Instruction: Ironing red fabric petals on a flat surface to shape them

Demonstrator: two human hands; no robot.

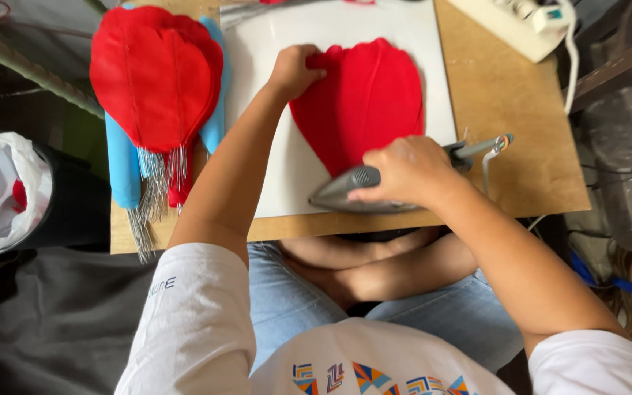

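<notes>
The big red petal-shaped cloth (363,102) lies on a white board (272,175). The left hand (294,71) pinches its far edge; the right hand (404,172) grips a grey iron (345,192) tight.

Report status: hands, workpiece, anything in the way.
Left hand pinning top edge of red fabric petal. Right hand gripping clothes iron at petal's lower tip. Stack of wired red petals lies left, clear.

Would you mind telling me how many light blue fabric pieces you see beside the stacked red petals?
2: one long light blue fabric strip at the red petal stack's left edge, another at its right edge. More may be hidden underneath.
</notes>
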